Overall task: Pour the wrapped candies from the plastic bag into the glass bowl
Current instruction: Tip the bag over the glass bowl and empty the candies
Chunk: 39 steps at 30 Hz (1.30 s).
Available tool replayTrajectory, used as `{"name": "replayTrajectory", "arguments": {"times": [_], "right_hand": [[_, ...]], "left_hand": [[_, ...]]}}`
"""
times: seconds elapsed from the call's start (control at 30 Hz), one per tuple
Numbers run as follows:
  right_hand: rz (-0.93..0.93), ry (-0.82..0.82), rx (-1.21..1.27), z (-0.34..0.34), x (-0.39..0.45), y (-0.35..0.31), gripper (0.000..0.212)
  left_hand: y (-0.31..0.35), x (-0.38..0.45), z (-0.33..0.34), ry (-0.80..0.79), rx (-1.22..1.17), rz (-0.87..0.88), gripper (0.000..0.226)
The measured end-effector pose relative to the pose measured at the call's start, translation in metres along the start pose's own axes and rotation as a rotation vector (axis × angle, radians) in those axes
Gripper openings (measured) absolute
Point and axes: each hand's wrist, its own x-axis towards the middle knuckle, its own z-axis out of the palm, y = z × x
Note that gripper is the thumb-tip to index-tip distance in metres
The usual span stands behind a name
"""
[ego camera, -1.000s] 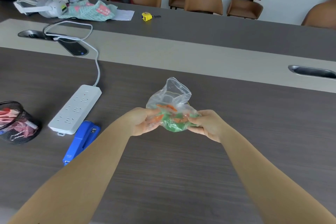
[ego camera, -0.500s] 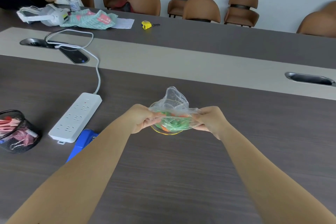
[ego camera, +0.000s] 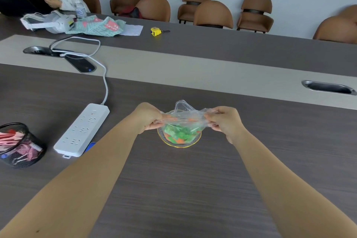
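Observation:
A clear plastic bag [ego camera: 184, 115] is stretched flat between my two hands just above a small glass bowl with a yellow rim [ego camera: 180, 145]. My left hand [ego camera: 148, 119] pinches the bag's left edge and my right hand [ego camera: 225, 120] pinches its right edge. Green and orange wrapped candies [ego camera: 178, 136] lie heaped in the bowl under the bag, seen partly through the plastic. Whether any candies remain inside the bag I cannot tell.
A white power strip [ego camera: 82, 130] with its cord lies to the left, a blue stapler [ego camera: 90, 146] peeks out beside my left forearm, and a black mesh cup [ego camera: 20, 146] stands at the far left. A person sits at the far left of the table.
The bag has been lowered and pulled wide between my hands. The candies that bulged inside it a second ago now sit in the bowl beneath.

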Motion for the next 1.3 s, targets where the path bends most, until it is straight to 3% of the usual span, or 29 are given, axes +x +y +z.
{"name": "replayTrajectory", "arguments": {"times": [0.1, 0.27, 0.37, 0.63, 0.73, 0.83, 1.03, 1.3], "right_hand": [[-0.007, -0.016, 0.019, 0.0, 0.002, -0.002, 0.022], [-0.008, -0.094, 0.068, 0.0, 0.003, -0.004, 0.02], [-0.034, -0.136, 0.087, 0.0, 0.003, -0.005, 0.022], [-0.191, -0.098, 0.058, -0.002, 0.001, -0.015, 0.023], [-0.235, -0.056, -0.099, -0.005, 0.003, -0.018, 0.018], [-0.16, -0.061, -0.155, -0.006, 0.006, -0.02, 0.006], [-0.041, -0.085, -0.045, -0.006, 0.013, -0.019, 0.014], [-0.083, -0.035, 0.02, -0.003, 0.02, -0.02, 0.009]], "left_hand": [[0.0, 0.003, -0.003, 0.052, -0.022, 0.062, 0.011], [0.0, 0.001, -0.012, -0.226, -0.111, 0.249, 0.008], [0.0, 0.0, -0.013, -0.277, -0.08, 0.313, 0.013], [0.0, 0.01, -0.007, 0.007, -0.038, 0.448, 0.02], [0.003, 0.01, -0.004, 0.008, -0.079, 0.442, 0.023], [0.006, 0.012, -0.001, 0.014, -0.056, 0.437, 0.024], [0.009, 0.02, -0.003, 0.012, -0.094, 0.426, 0.023], [0.004, 0.027, -0.008, 0.055, -0.146, 0.432, 0.028]]}}
